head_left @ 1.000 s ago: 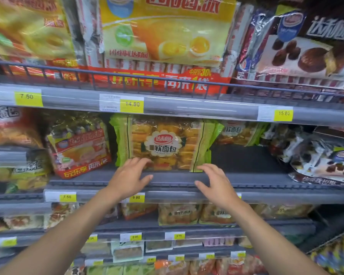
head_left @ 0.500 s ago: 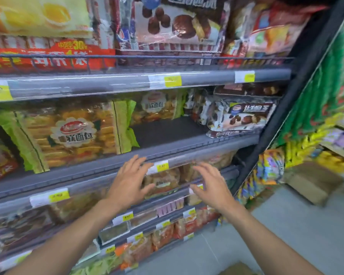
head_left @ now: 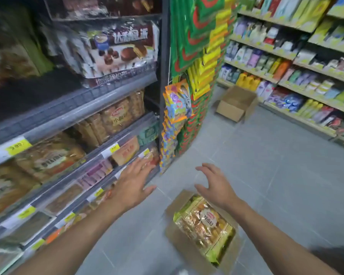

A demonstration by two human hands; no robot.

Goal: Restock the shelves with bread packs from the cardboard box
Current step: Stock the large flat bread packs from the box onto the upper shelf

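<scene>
The left hand (head_left: 133,187) and the right hand (head_left: 214,187) are hanging over the grey tiled floor, holding nothing. Their fingers (head_left: 209,169) are lying apart and lightly curved. The clear plastic bread pack with green edges and golden rolls (head_left: 205,225) is lying flat in the open brown cardboard box (head_left: 179,203) on the floor. It is sitting just below the right fingertips, and below and to the right of the left ones. The left fingertips are overlapping the front rail of a low shelf; whether they are touching it cannot be told.

The step in hand is probably the reach down for this pack. To do it well, both hands should be coming down together, one at each long side. The fingers should be slipping between the film and the box wall and then under the pack, not pressing on top, since the rolls look soft and easily crushed. The film looks slippery, so a level, two-handed lift is likely safer than a one-handed pinch. The dark grey metal shelf (head_left: 68,108), up and left of the left fingers, looks the likely destination.
</scene>
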